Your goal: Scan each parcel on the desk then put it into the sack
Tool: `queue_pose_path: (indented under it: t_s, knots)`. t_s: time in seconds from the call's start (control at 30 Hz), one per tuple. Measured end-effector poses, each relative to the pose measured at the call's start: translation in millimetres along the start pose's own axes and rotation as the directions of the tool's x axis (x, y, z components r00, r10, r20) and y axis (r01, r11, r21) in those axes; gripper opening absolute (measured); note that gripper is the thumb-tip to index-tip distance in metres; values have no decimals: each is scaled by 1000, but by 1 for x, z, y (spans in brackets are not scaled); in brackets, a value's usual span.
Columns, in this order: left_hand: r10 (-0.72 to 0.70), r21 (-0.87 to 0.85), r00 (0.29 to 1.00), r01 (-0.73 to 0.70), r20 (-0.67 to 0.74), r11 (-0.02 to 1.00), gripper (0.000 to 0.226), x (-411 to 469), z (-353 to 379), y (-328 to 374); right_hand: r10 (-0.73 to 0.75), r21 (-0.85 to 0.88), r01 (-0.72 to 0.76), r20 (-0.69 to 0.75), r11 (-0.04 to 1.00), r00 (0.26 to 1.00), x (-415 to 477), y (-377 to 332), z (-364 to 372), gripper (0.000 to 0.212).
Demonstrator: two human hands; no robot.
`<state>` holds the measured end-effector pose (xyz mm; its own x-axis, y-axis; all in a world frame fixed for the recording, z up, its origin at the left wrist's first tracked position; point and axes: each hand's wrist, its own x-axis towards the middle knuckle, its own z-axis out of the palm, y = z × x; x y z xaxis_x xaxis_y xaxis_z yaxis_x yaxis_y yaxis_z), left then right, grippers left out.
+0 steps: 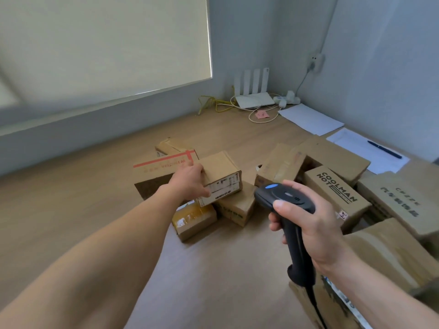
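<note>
Several cardboard parcels lie on the wooden desk [83, 198]. My left hand [190, 184] grips a small brown parcel [222, 174] with a barcode label on its near side; it rests on top of other boxes in the middle of the pile. My right hand [306, 224] holds a black barcode scanner [285, 205] by its handle, head pointing left toward that parcel, cord trailing down. A box with red tape [161, 169] sits left of the gripped parcel. A box marked COOLMAN NOT [337, 188] lies to the right. No sack is in view.
A white router [255, 96] with cables and a power strip [287, 97] stands in the far corner. Paper sheets [311, 118] and a pen [384, 149] lie at the back right. More boxes crowd the right edge. A window blind [102, 43] covers the wall at left.
</note>
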<state>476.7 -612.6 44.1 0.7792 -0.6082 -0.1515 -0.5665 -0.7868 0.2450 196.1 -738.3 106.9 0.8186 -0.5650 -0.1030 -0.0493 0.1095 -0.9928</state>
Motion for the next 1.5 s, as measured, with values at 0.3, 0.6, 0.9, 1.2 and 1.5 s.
queue_pose_path:
  t_s: [0.3, 0.6, 0.9, 1.2, 1.5]
  knots:
    - [12, -77, 999, -9, 47, 997, 66, 9, 4, -7, 25, -13, -25, -24, 1000, 999, 2, 17, 2, 58]
    - [-72, -258, 995, 88, 71, 962, 85, -66, 9, -13, 15, -6, -15, 35, 1000, 999, -25, 2, 6, 64]
    - [-278, -602, 952, 297, 128, 741, 75, -239, 25, -19, -25, 12, 24, 179, 1000, 983, -109, -4, 9, 63]
    - [-484, -817, 864, 375, 138, 437, 89, -421, 9, -12, -62, -31, 82, 403, 996, 913, -230, -18, 3, 69]
    - [-617, -938, 785, 255, 60, 233, 107, -519, -7, -2, -105, 24, 108, 532, 994, 840, -302, -34, 34, 71]
